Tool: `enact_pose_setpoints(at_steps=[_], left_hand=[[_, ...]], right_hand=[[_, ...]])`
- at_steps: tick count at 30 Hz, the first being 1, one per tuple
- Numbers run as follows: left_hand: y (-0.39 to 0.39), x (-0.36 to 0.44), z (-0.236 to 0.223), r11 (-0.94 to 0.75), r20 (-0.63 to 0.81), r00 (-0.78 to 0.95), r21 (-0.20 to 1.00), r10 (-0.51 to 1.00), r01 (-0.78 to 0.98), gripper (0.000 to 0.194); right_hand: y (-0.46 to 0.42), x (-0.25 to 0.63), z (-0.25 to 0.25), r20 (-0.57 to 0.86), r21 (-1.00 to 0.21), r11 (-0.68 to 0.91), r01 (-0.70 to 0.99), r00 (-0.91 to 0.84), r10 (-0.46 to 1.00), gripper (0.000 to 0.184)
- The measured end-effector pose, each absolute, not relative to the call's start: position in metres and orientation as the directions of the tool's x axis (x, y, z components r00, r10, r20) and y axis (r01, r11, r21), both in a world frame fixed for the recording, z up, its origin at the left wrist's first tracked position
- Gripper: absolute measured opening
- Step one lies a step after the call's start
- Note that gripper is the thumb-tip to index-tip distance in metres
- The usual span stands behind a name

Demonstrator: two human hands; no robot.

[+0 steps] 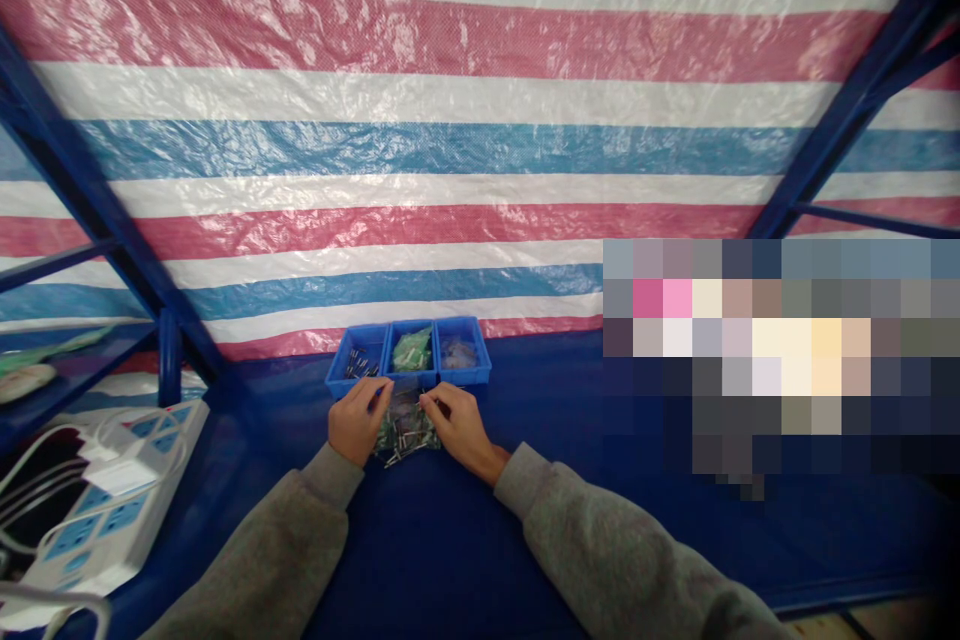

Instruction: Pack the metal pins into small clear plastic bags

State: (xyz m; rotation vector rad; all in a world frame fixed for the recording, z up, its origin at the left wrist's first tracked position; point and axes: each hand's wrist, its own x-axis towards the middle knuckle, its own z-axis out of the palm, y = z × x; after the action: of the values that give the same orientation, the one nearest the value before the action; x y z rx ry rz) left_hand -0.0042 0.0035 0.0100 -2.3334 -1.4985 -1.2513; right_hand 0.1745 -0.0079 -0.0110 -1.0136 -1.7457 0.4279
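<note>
A: How far along does the sorting look?

B: Partly done, I'd judge. The three blue bins point(409, 352) at the far edge of the desk point(450, 540) already hold things: dark metal pieces in the left one, a green packet in the middle, a clear packet in the right.

A: And what's left?

B: The clear plastic bag point(405, 420) just in front of the bins, near the middle of the desk. It is crumpled and see-through, with green bits inside and thin silvery pins spilling at its near edge.

A: The hands?

B: The left hand point(358, 420) pinches the bag's left top edge, fingers curled; the right hand point(459, 428) pinches the right side. Both look pressed onto the plastic, not spread.
</note>
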Motion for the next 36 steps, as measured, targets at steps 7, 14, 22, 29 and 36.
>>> enact_pose_setpoints(at_steps=[7,14,22,29,36], left_hand=[[-0.001,0.005,0.011,-0.448,0.468,0.016,0.837,0.884,0.315,0.027],[-0.004,0.014,0.013,-0.316,0.312,0.058,0.945,0.948,0.083,0.033],[-0.005,0.014,0.011,-0.296,0.287,0.124,0.953,0.95,0.064,0.03],[-0.003,0.01,0.01,-0.393,0.362,0.158,0.882,0.918,0.26,0.026],[-0.006,0.013,0.012,-0.468,0.408,0.23,0.799,0.883,0.378,0.024]], right_hand=[[-0.008,0.176,-0.007,0.58,-0.743,0.559,0.368,-0.062,0.812,0.025],[-0.008,0.175,-0.007,0.594,-0.748,0.6,0.285,-0.117,0.796,0.012],[-0.011,0.176,-0.006,0.59,-0.762,0.591,0.265,-0.095,0.802,0.014],[-0.014,0.177,-0.005,0.592,-0.756,0.595,0.274,-0.101,0.799,0.015],[-0.013,0.176,-0.005,0.591,-0.765,0.585,0.268,-0.067,0.804,0.017]])
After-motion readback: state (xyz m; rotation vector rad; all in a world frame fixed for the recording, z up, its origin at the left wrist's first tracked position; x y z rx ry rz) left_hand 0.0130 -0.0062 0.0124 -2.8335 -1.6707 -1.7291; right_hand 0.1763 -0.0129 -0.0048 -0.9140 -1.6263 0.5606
